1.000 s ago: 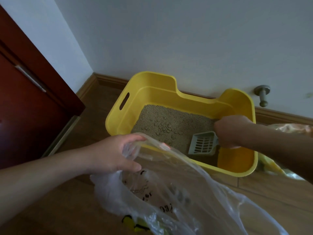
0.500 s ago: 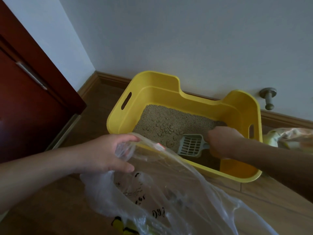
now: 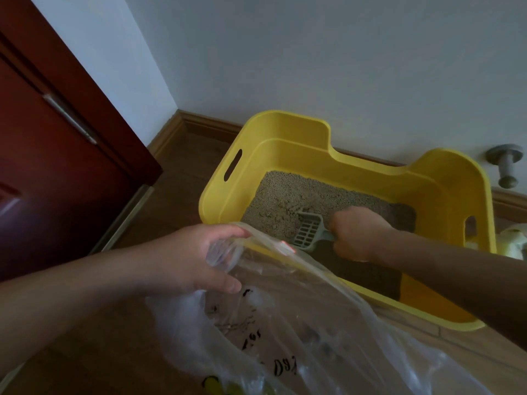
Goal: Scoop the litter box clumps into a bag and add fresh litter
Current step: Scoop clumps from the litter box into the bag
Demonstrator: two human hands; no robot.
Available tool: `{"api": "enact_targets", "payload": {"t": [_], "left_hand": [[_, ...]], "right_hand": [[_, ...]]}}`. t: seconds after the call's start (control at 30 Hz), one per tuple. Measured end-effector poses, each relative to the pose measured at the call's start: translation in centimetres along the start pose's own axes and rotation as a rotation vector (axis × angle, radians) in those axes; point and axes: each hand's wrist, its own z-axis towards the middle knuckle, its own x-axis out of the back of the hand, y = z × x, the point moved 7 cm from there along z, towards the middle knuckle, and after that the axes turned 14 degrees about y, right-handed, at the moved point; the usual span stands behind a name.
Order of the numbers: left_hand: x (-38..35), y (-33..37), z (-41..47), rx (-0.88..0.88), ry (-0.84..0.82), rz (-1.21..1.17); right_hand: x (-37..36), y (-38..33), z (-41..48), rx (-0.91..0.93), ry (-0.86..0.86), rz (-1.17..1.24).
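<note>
A yellow litter box (image 3: pixel 268 143) stands on the floor against the wall, with grey-beige litter (image 3: pixel 288 195) piled toward its left and far side. My right hand (image 3: pixel 356 233) is inside the box, shut on the handle of a grey slotted scoop (image 3: pixel 309 230). The scoop's front edge digs into lumpy litter near the box's middle. My left hand (image 3: pixel 196 258) grips the rim of a clear plastic bag (image 3: pixel 299 332) and holds it open just in front of the box. The bag has black print and something yellow at its bottom.
A dark red door (image 3: pixel 57 166) stands at the left, with a wooden skirting board along the wall. A grey door stopper (image 3: pixel 507 166) sticks out of the wall at the right. A pale yellowish bag (image 3: pixel 516 240) lies right of the box. The floor is brown wood.
My right hand has slid the scoop leftward across the box into the lumpy litter. My left hand keeps holding the bag open in about the same place.
</note>
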Motion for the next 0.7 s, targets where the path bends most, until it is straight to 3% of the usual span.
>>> {"api": "enact_targets", "payload": {"t": [0.37, 0.7], "left_hand": [[0.4, -0.6, 0.0, -0.005, 0.016, 0.066], [0.5, -0.9, 0.2, -0.008, 0.011, 0.019]], "right_hand": [[0.7, -5.5, 5.7, 0.074, 0.087, 0.043], [-2.1, -3.7, 5.8, -0.006, 0.109, 0.134]]}}
